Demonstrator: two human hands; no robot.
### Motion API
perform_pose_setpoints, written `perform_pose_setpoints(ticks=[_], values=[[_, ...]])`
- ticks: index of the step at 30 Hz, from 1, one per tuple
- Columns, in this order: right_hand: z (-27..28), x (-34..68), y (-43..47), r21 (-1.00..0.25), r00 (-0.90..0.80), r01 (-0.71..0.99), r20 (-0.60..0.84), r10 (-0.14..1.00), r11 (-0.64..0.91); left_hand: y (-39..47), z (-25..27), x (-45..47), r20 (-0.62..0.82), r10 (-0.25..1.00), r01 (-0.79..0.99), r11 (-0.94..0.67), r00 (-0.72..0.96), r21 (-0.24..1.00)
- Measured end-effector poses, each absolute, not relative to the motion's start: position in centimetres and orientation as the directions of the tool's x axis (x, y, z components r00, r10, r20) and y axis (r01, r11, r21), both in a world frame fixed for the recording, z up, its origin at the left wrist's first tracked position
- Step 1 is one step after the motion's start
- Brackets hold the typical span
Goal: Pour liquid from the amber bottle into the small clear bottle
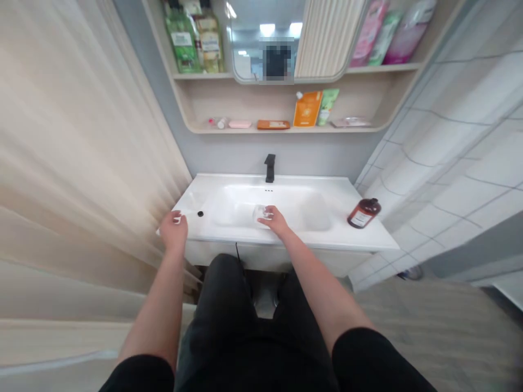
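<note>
Over the basin of the white sink, my right hand has its fingers around a small clear glass. The glass is see-through, and whatever may be inside it cannot be made out. My left hand is at the left front corner of the counter with its fingers curled. A pale patch shows between those fingers; whether it is a held thing or the counter behind is unclear. Just right of that hand lies a small round black piece, with a faint transparent shape around it.
A black faucet rises behind the basin. On the counter's right stands a brown bottle with a label. Above, a shelf holds an orange pouch, a green tube and small items. A curtain hangs close on the left.
</note>
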State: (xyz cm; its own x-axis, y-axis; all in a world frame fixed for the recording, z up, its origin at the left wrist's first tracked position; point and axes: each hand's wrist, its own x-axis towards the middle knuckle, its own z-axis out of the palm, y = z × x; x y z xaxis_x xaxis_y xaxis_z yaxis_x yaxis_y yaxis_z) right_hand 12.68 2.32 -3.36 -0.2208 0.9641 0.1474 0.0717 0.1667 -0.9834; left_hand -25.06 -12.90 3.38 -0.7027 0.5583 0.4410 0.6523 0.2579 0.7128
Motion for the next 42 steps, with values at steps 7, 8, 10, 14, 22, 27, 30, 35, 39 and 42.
perform_pose_setpoints(ticks=[7, 8, 10, 14, 22, 27, 30, 35, 39, 42], values=[[-3.5, 12.7, 2.3, -0.969, -0.257, 0.097, 0.195, 0.946, 0.226, -12.0, 2.5, -30.5, 0.22, 0.767, 0.728, 0.417, -0.603, 0.543], [-3.5, 12.7, 2.3, -0.967, -0.258, 0.107, 0.197, 0.946, 0.23, -11.9, 2.4, -30.6, 0.207, 0.774, 0.727, 0.416, -0.598, 0.546], [-3.4, 12.8, 2.2, -0.964, -0.264, 0.132, 0.19, 0.946, 0.23, -12.3, 2.0, -30.8, 0.199, 0.767, 0.708, 0.415, -0.61, 0.571], [-3.0, 12.9, 2.0, -0.96, -0.294, 0.146, 0.19, 0.937, 0.24, -14.2, 1.7, -30.1, 0.257, 0.629, 0.588, 0.399, -0.734, 0.704], [-2.6, 12.9, 1.6, -0.96, -0.346, 0.152, 0.172, 0.922, 0.236, -11.4, 6.1, -18.1, 0.352, 0.871, 0.495, -0.152, -0.342, 0.856], [-2.4, 13.0, 1.5, -0.962, -0.358, 0.143, 0.17, 0.918, 0.234, -8.4, 8.6, -11.8, 0.376, 0.919, 0.701, -0.188, -0.122, 0.688], [-2.6, 13.0, 1.7, -0.963, -0.368, 0.114, 0.188, 0.911, 0.245, -7.5, 9.3, -10.6, 0.384, 0.921, 0.791, -0.191, -0.06, 0.581], [-3.0, 12.8, 2.1, -0.967, -0.362, 0.07, 0.205, 0.909, 0.246, -5.9, 9.5, -9.3, 0.375, 0.926, 0.876, -0.211, 0.038, 0.433], [-2.9, 12.7, 2.0, -0.968, -0.358, 0.073, 0.199, 0.912, 0.24, -4.5, 8.4, -8.0, 0.381, 0.915, 0.855, -0.302, 0.136, 0.421], [-3.0, 12.7, 2.0, -0.971, -0.351, 0.06, 0.197, 0.916, 0.232, -3.8, 6.3, -7.1, 0.423, 0.897, 0.806, -0.342, 0.127, 0.484]])
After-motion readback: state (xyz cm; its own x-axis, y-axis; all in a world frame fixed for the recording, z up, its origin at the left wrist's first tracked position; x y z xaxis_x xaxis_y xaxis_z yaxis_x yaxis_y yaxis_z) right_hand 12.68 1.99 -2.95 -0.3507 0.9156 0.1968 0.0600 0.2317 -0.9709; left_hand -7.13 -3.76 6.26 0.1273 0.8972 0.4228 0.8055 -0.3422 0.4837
